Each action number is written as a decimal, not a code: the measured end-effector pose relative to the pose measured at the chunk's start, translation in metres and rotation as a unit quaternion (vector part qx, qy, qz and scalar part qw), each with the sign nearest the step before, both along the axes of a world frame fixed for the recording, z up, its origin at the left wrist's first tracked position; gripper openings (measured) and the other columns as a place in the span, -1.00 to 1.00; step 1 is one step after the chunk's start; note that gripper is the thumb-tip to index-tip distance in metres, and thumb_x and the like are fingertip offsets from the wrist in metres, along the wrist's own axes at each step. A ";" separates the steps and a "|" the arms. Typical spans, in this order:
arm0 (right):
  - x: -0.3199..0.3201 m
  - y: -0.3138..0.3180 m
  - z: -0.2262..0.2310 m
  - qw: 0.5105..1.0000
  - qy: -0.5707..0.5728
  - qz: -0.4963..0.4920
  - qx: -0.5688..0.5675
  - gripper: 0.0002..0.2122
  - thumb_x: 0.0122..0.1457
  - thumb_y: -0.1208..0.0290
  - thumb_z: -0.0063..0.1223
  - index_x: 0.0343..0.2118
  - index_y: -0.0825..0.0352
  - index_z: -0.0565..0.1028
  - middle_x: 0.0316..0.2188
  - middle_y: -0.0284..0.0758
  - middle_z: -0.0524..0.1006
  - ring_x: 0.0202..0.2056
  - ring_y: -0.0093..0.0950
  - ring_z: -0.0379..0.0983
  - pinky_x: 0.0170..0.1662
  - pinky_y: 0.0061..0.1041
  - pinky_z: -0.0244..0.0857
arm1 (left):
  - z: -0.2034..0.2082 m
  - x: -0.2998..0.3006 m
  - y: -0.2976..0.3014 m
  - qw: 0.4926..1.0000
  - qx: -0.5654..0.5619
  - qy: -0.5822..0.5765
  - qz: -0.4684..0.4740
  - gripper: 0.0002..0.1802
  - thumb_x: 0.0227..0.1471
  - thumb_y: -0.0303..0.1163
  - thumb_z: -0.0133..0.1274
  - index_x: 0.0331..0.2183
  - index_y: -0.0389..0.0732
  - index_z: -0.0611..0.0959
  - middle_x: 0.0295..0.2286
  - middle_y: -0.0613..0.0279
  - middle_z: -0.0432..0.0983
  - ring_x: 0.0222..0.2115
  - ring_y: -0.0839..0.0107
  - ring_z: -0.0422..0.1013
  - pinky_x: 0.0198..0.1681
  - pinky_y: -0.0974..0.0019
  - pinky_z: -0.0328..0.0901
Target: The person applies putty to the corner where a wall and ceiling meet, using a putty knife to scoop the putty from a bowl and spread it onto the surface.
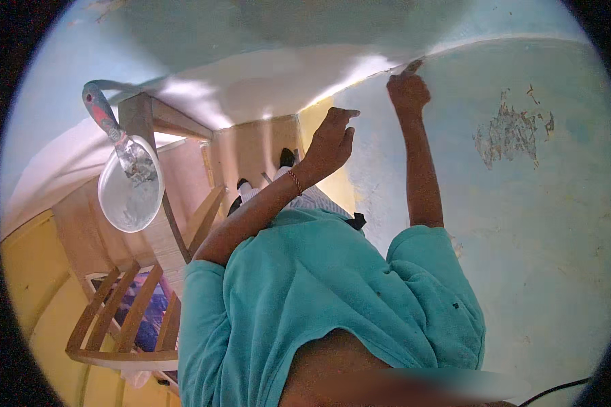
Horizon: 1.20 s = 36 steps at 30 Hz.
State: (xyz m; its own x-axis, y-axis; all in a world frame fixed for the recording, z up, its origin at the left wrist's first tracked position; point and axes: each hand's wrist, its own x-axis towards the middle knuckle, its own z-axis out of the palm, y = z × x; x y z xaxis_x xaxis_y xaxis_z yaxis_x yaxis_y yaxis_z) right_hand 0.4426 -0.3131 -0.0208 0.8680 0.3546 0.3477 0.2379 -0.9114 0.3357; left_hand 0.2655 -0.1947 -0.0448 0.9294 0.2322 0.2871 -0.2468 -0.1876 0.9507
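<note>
Two painted walls [563,224]: pale blue-green and patchy, one beyond the bowl, the other well to its right; they meet in a seam [482,45] off to the bowl's right.
Shirt [326,271]: teal, short-sleeved, on the person, who is to the right of the bowl.
Wooden frame [141,311]: brown, with a row of slats, seen behind and below the bowl.
Bowl [115,197]: white, smeared grey-white inside; what bears it is hard to tell.
Bare patch [512,136]: ragged and grey, on the wall far to the right of the bowl.
Scraper [123,144]: dark handle marked with red, lying over the bowl's far rim, its blade, coated in grey-white paste, inside.
Left hand [329,142]: right of the bowl, grip released, thumb and forefinger apart, near the seam.
Right hand [409,93]: farther right of the bowl, fingers curled, one stretched to the seam; whether the curled fingers grasp anything cannot be told.
Bracelet [295,183]: reddish, right of the bowl, around the left wrist.
</note>
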 end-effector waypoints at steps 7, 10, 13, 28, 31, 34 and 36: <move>0.015 -0.002 0.009 0.996 0.057 -0.031 -0.053 -0.30 -0.14 0.34 -0.08 -0.01 0.70 -0.09 -0.75 -0.26 0.40 -0.73 -0.44 0.35 -0.70 -0.31 0.22 | -0.002 0.000 -0.007 0.999 0.037 0.016 -0.015 -0.65 -0.15 -0.63 -0.15 -0.21 -0.25 0.36 -0.28 0.02 0.26 -0.30 0.20 0.31 -0.24 0.26 0.24; 0.021 -0.006 -0.020 0.999 0.028 -0.008 -0.025 -0.27 -0.15 0.35 -0.05 -0.03 0.75 -0.12 -0.76 -0.26 0.40 -0.77 -0.44 0.33 -0.72 -0.33 0.20 | -0.003 0.005 -0.009 0.999 0.041 0.012 -0.012 -0.65 -0.16 -0.63 -0.15 -0.21 -0.25 0.36 -0.29 0.01 0.25 -0.30 0.20 0.30 -0.25 0.25 0.24; 0.024 -0.008 -0.049 0.998 0.051 0.003 -0.029 -0.29 -0.14 0.37 -0.07 -0.03 0.76 -0.13 -0.76 -0.27 0.40 -0.76 -0.44 0.34 -0.72 -0.35 0.19 | -0.004 0.011 -0.013 0.999 0.036 0.020 -0.015 -0.65 -0.16 -0.63 -0.14 -0.21 -0.24 0.36 -0.29 0.01 0.25 -0.30 0.20 0.30 -0.25 0.25 0.24; 0.000 -0.003 -0.090 0.983 0.179 0.021 -0.043 -0.30 -0.16 0.35 -0.09 -0.01 0.69 -0.08 -0.76 -0.34 0.41 -0.76 -0.52 0.34 -0.76 -0.47 0.17 | -0.017 0.010 -0.016 0.997 0.058 0.039 -0.026 -0.66 -0.17 -0.64 -0.14 -0.23 -0.24 0.36 -0.32 0.04 0.27 -0.32 0.22 0.31 -0.26 0.27 0.25; -0.022 -0.005 -0.089 0.991 0.131 0.014 -0.029 -0.26 -0.20 0.32 -0.05 0.01 0.65 -0.08 -0.79 -0.36 0.39 -0.77 -0.54 0.33 -0.78 -0.51 0.17 | -0.016 0.008 -0.015 0.996 0.056 0.059 -0.027 -0.65 -0.18 -0.63 -0.13 -0.23 -0.23 0.36 -0.32 0.03 0.27 -0.32 0.21 0.31 -0.25 0.26 0.24; -0.027 -0.011 -0.092 0.994 0.104 -0.009 -0.026 -0.28 -0.20 0.33 -0.07 0.01 0.65 -0.06 -0.81 -0.42 0.31 -0.81 -0.63 0.23 -0.83 -0.55 0.05 | -0.015 0.007 -0.013 0.996 0.061 0.052 -0.033 -0.65 -0.19 -0.62 -0.14 -0.23 -0.25 0.35 -0.32 0.00 0.26 -0.29 0.16 0.27 -0.21 0.21 0.21; -0.023 -0.018 -0.098 0.995 0.070 -0.002 -0.070 -0.28 -0.20 0.33 -0.07 0.01 0.65 -0.05 -0.82 -0.43 0.30 -0.83 -0.64 0.21 -0.83 -0.55 0.04 | -0.015 0.006 -0.013 0.996 0.037 0.054 -0.052 -0.67 -0.19 -0.61 -0.16 -0.24 -0.29 0.33 -0.33 -0.06 0.23 -0.24 0.06 0.20 -0.15 0.13 0.16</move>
State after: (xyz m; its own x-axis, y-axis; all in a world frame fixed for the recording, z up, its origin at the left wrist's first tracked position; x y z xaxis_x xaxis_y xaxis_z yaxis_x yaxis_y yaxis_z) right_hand 0.4198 -0.3308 -0.1185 0.9057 0.3880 0.1709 0.2879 -0.8587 0.4239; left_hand 0.2717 -0.2075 -0.0599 0.9738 0.1152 0.1959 -0.1646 -0.2370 0.9575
